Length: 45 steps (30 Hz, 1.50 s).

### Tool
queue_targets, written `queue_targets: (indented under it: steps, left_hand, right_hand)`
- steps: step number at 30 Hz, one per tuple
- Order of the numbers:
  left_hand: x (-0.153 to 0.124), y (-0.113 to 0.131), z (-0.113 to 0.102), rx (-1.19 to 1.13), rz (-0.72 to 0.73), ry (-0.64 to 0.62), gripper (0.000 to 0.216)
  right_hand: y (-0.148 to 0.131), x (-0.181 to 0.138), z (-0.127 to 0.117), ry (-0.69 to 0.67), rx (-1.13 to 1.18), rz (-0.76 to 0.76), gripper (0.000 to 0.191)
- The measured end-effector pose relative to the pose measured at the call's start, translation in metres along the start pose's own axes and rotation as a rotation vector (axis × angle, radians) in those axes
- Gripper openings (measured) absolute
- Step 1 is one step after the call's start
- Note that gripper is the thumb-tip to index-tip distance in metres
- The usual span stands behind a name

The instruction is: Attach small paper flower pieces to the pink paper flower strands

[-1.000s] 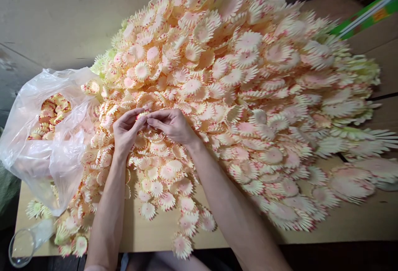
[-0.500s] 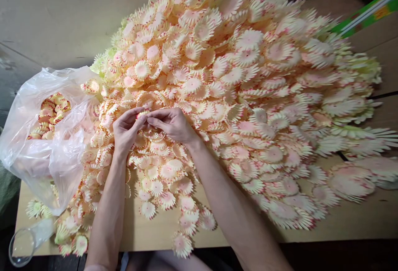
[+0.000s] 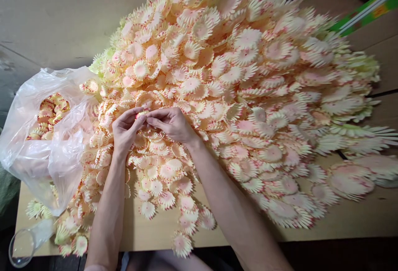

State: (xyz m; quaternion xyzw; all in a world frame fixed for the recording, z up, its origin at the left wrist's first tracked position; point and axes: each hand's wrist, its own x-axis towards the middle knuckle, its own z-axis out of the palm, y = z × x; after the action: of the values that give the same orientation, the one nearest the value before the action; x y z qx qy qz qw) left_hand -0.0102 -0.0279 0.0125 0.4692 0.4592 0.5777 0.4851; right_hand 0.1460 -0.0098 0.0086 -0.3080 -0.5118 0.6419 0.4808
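Observation:
A big heap of cream and pink fringed petal discs (image 3: 189, 84), like artificial flower parts, covers much of the table. Over the left part of the heap, my left hand (image 3: 127, 124) pinches a small fringed petal disc (image 3: 141, 113) between thumb and fingers. My right hand (image 3: 171, 124) meets it from the right, its thumb and fingertips pressed together at the disc's edge. Both hands' fingertips nearly touch. Part of the disc is hidden by the fingers, and I cannot tell whether the right fingertips hold a separate small piece.
On the left lies a translucent plastic bag (image 3: 65, 159) with more petal discs inside. A clear plastic cup (image 3: 23, 246) rests on its side at the table's front left corner. A green printed package (image 3: 367, 12) and cardboard (image 3: 382, 43) are at the far right. A wall (image 3: 62, 18) stands behind.
Both hands stay at nearly the same spot, with the fingers in the same pinch. The whole view has shifted very slightly.

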Motion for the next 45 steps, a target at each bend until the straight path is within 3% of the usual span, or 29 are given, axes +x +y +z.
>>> queue_targets:
  steps: [45]
  left_hand:
    - [0.0009,0.0008,0.0002,-0.028,0.015,-0.015,0.028]
  right_hand:
    - [0.0028,0.0005,-0.0010,-0.022,0.048,-0.033,0.018]
